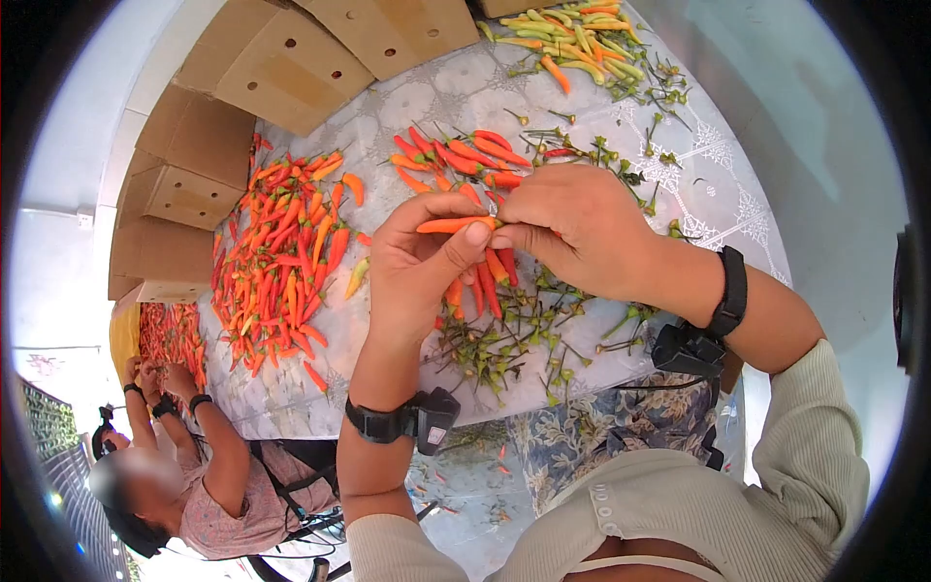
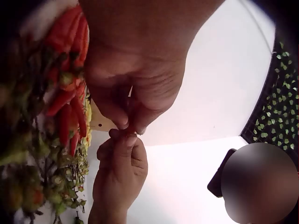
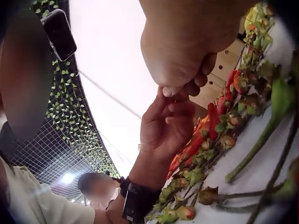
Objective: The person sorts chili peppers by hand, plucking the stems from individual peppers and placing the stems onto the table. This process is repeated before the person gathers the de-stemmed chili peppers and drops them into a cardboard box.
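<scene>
An orange chili pepper lies across the fingers of my left hand, pinched under the thumb. My right hand meets it at the stem end, thumb and forefinger pinching there; the fingers hide most of the stem. Both hands are over the table, fingertips together, as the left wrist view shows with the left hand above the right hand. Below them is a small pile of red and orange chilies, partly covered by the hands. Loose green stems are strewn near the right forearm.
A large heap of red chilies covers the table's left part. Yellow-green chilies lie at the far end. Cardboard boxes line the far left edge. Another person works at the table's left, beside more chilies.
</scene>
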A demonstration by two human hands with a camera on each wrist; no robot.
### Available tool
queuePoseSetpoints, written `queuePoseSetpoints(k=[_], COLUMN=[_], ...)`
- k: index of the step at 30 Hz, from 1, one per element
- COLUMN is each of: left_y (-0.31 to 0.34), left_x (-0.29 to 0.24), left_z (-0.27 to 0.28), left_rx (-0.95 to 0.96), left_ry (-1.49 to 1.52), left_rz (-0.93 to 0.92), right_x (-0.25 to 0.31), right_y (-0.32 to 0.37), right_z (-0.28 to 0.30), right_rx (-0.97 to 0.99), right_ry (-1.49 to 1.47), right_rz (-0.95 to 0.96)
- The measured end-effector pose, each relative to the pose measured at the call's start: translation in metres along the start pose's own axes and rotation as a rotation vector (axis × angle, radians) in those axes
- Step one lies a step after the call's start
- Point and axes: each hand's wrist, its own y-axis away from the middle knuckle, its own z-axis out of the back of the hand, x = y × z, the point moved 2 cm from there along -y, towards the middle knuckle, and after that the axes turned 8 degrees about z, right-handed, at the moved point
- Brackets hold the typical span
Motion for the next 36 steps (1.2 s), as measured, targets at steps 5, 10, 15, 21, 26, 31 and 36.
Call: queuePoseSetpoints(k=[5,10,15,21,26,31,36], left_y=[0.002,0.004,0.005,0.006,-0.002,-0.008,-0.011], left_x=[-0.002,-0.005,-0.004,-0.003,-0.003,-0.008,-0.007], left_z=[0.004,0.008,0.010,0.017,0.022,0.027,0.021], left_rx=[0.059,0.217,0.250,0.385,0.319,0.083,-0.113], left_ry=[0.059,0.127,0.131,0.142,0.300,0.520,0.588], left_rz=[0.027,0.042,0.036,0.122,0.001,0.093,0.151], right_x=[0.002,0.009,0.009,0.013,0.023,0.024,0.006], right_y=[-0.001,-0.002,-0.001,0.002,0.010,0.011,0.005], right_z=[0.000,0.006,0.002,-0.001,-0.009,-0.009,-0.007], right_rx=[-0.025,0.042,0.051,0.163,0.443,0.618,0.130], right_ry=[-0.123,-0.200,-0.332,-0.497,-0.712,-0.584,-0.056], right_rz=[0.090,0.148,0.125,0.048,-0.099,0.074,-0.021])
